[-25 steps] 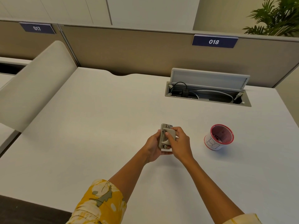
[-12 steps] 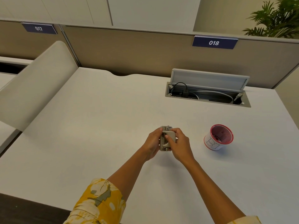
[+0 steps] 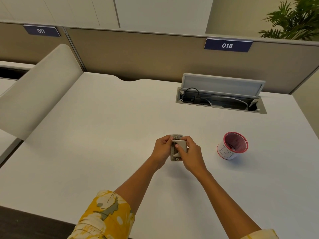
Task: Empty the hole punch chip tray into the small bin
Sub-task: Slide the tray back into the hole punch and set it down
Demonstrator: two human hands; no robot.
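Observation:
A small beige hole punch [image 3: 176,149] is held between both hands over the middle of the white desk [image 3: 103,135]. My left hand [image 3: 161,150] grips its left side. My right hand [image 3: 191,153] wraps its right side, thumb on the lever. The chip tray underneath is hidden from me. A small bin [image 3: 232,146], a white cup with a red rim and hand-drawn letters, stands upright on the desk a hand's width to the right of my right hand.
An open cable hatch [image 3: 221,96] with a raised lid and cords sits at the back right of the desk. A beige partition with the sign 018 [image 3: 227,45] runs behind. A curved side divider [image 3: 39,90] bounds the left edge. A plant [image 3: 296,19] stands far right.
Both hands have shifted grip slightly on the hole punch, which has turned a little and stays in the same spot over the desk. The bin has not moved.

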